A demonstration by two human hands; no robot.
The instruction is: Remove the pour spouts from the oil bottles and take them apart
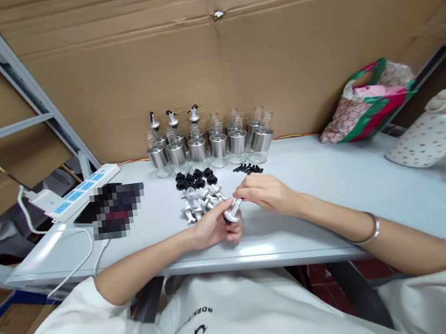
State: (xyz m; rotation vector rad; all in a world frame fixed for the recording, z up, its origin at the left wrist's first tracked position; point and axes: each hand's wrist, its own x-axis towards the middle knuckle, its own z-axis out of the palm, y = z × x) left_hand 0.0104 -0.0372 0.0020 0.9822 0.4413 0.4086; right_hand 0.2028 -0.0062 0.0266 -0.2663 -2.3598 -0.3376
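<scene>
My left hand (214, 227) is closed around a silver pourer top (232, 212) with a black underside, low over the table's front part. The fingers of my right hand (261, 192) are pinched together at the upper end of that pourer; what they grip is too small to make out. Beside my left hand lies a pile of silver pourer parts (197, 202). Behind the pile sit several black stoppers (195, 178). Small black levers (247, 168) lie just beyond my right hand.
Several glass bottles with steel sleeves (218, 145) stand in rows at the back; three carry pourers. At the left are a power strip (84, 194), cables and a phone-like device (105, 203). A patterned bag (356, 110) and a dotted jug (430, 130) occupy the right.
</scene>
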